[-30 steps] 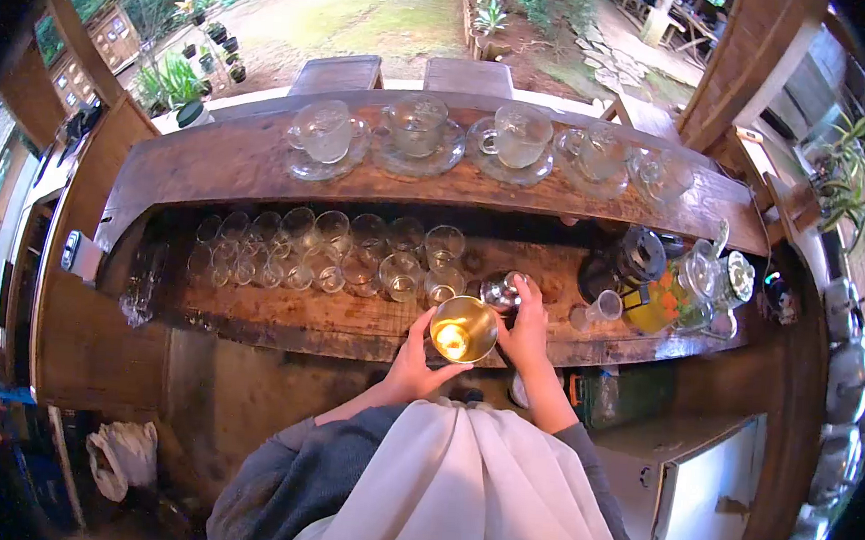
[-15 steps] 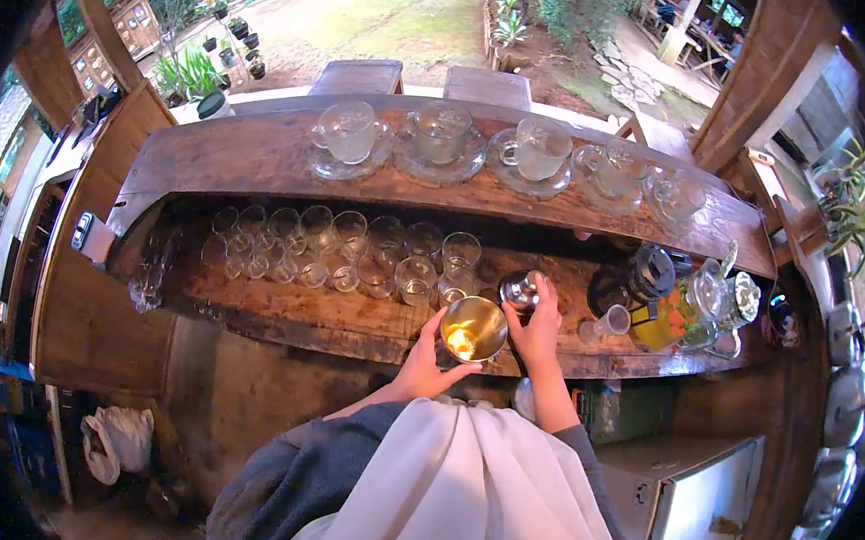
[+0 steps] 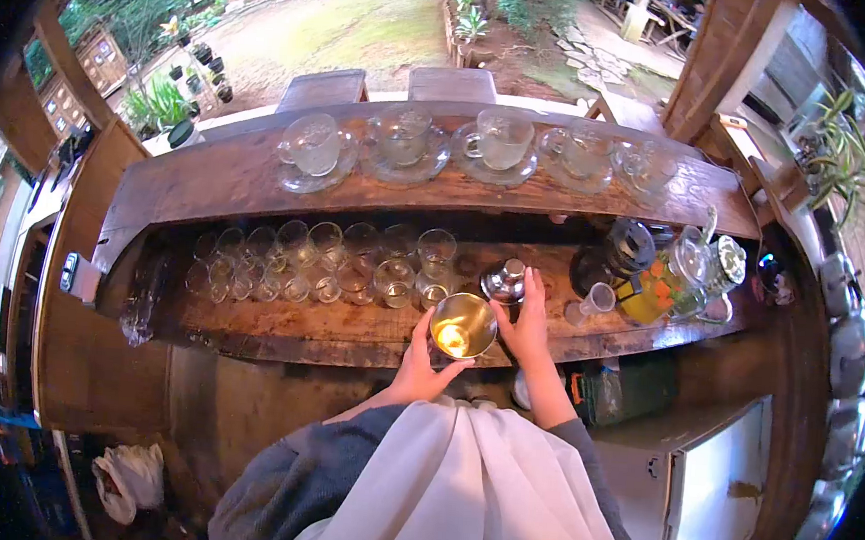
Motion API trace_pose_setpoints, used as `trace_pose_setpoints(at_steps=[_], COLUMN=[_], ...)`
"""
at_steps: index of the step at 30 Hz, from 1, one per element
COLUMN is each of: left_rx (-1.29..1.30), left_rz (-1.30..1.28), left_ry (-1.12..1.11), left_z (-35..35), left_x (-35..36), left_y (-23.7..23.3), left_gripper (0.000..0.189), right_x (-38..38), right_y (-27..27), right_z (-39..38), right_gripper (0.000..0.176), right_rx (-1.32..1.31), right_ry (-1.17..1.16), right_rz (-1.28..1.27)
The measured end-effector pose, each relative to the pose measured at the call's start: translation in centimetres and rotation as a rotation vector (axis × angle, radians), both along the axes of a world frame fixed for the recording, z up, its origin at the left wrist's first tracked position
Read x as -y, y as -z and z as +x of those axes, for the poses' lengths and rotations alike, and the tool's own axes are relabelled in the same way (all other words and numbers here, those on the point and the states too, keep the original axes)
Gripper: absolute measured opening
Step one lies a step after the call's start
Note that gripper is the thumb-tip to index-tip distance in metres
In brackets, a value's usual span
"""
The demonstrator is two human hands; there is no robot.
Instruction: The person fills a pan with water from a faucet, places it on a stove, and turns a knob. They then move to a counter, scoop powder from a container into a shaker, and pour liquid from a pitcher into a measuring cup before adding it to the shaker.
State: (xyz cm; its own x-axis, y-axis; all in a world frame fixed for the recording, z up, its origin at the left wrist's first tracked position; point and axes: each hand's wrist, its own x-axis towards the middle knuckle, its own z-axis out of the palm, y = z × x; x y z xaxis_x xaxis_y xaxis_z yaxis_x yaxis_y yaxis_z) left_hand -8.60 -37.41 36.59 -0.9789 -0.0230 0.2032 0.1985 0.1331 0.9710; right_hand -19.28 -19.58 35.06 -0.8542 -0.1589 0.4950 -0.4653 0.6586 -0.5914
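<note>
My left hand [image 3: 415, 371] is wrapped around a metal shaker cup [image 3: 479, 318], its mouth tilted up toward me and its inside glowing golden. Close on the right, my right hand [image 3: 526, 335] grips the shiny domed shaker lid [image 3: 504, 279], with fingers along its far side. Lid and cup are apart, both over the front part of the lower wooden counter [image 3: 388, 339]. Just left of the cup stand rows of clear drinking glasses [image 3: 324, 252]. A small clear measuring cup [image 3: 599, 300] stands to the right of my right hand.
Several glass cups on saucers [image 3: 505, 143] line the raised wooden shelf [image 3: 257, 198]. At the right stand a glass pitcher [image 3: 689, 258] and an orange-filled container [image 3: 650, 290]. A white refrigerator [image 3: 718, 491] sits below right. Stools [image 3: 452, 85] stand beyond the counter.
The whole view has shifted, so counter and glassware sit farther left in the picture. Both hands keep their hold on cup and lid, with little change between them.
</note>
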Motion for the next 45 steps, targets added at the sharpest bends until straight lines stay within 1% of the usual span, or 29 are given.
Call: trace_pose_setpoints(at_steps=[5,7,8,9,11,12,13,15,16,17,19,20,24,27,29,30,31,32,33,34,35,37,38,39,40,41,43,44,45], left_rx=[-0.071,-0.070,-0.071,-0.070,-0.104,-0.066,-0.065,-0.123,-0.106,-0.107,-0.012,-0.021,-0.099,-0.160,0.082,0.104,0.103,0.208,0.311,0.295,0.295,0.354,0.356,0.352,0.393,0.433,0.454,0.289,0.124], left_rz=[0.023,-0.018,0.015,0.016,0.026,0.071,0.072,0.006,-0.020,-0.020,0.013,-0.005,0.046,-0.044,0.012,0.026,0.026,0.050,0.074,0.080,0.078,0.176,0.200,0.198,0.128,0.057,0.058,0.107,0.154], left_ry=[0.013,-0.011,-0.020,-0.010,-0.043,-0.014,-0.005,-0.064,-0.079,-0.077,-0.086,-0.092,-0.153,-0.198,-0.130,-0.175,-0.180,0.006,0.192,0.258,0.253,0.452,0.469,0.468,0.540,0.610,0.650,0.554,0.460], left_z=[-0.8,-1.0,-1.1,-1.4,-2.0,-2.4,-2.6,-3.0,-3.1,-3.2,-3.3,-3.3,-3.1,-1.3,1.2,2.3,2.7,3.0,3.1,2.8,2.3,1.1,0.5,0.0,-0.5,-1.0,-1.8,-2.0,-2.2], left_x=[-2.1,-2.9,-3.4,-3.8,-4.2,-4.3,-4.5,-5.0,-5.2,-5.4,-5.7,-5.7,-6.3,-5.8,-5.3,-5.4,-4.8,-3.8,-3.1,-2.7,-2.5,-2.3,-2.6,-2.6,-2.5,-2.5,-2.8,-3.3,-3.7], left_y=[0.4,-0.1,-0.1,0.0,0.4,0.5,0.6,0.1,0.1,-0.3,-1.3,-1.3,0.2,1.3,2.3,2.3,2.8,2.7,2.5,2.4,1.5,-0.1,-1.6,-3.2,-4.8,-6.2,-8.1,-9.1,-10.1], left_gripper=[0.092,0.092,0.093,0.093,0.093,0.093,0.093,0.092,0.093,0.093,0.094,0.096,0.095,0.094,0.092,0.077,0.077,0.067,0.057,0.039,0.039,0.033,0.027,0.027,0.025,0.024,0.021,0.026,0.031], right_x=[-2.0,-3.1,-3.3,-4.0,-5.5,-5.9,-6.5,-7.6,-8.2,-8.6,-9.3,-9.7,-10.8,-10.4,-10.2,-10.1,-10.1,-10.0,-10.1,-10.4,-10.4,-9.9,-9.6,-9.2,-8.8,-8.1,-6.6,-6.0,-5.7], right_y=[0.4,0.0,-0.4,0.0,0.3,0.3,0.2,-0.1,0.4,0.0,-0.8,-0.7,-0.3,0.1,0.2,0.3,0.4,0.6,0.7,0.9,1.0,-0.1,-0.5,-1.2,-1.9,-3.5,-7.4,-8.5,-9.1], right_z=[2.2,3.4,4.1,4.6,5.7,5.9,6.1,6.5,6.3,6.2,5.7,5.3,3.4,2.6,2.0,1.7,1.4,1.3,1.2,1.2,1.2,1.8,2.0,2.3,2.9,3.6,5.4,6.0,6.5], right_gripper=[0.070,0.067,0.059,0.059,0.047,0.039,0.039,0.037,0.041,0.041,0.048,0.057,0.062,0.062,0.055,0.055,0.050,0.045,0.045,0.042,0.039,0.037,0.038,0.038,0.036,0.036,0.036,0.036,0.036], right_rx=[-0.043,-0.033,-0.061,-0.061,0.082,-0.043,-0.043,-0.094,-0.079,-0.080,0.007,0.059,0.067,0.063,0.168,0.167,0.166,0.166,0.167,0.187,0.207,0.218,0.181,0.143,0.134,0.132,0.178,0.131,0.131], right_ry=[0.009,-0.010,0.021,0.032,0.037,0.080,0.089,0.244,0.291,0.293,0.400,0.421,0.340,0.328,0.383,0.377,0.376,0.375,0.369,0.369,0.370,0.382,0.367,0.352,0.337,0.337,0.198,0.125,0.129], right_rz=[-0.049,-0.108,-0.146,-0.144,-0.259,-0.257,-0.256,-0.279,-0.340,-0.340,-0.404,-0.408,-0.340,-0.300,-0.339,-0.337,-0.364,-0.391,-0.392,-0.360,-0.329,-0.311,-0.318,-0.325,-0.350,-0.352,-0.373,-0.404,-0.406])
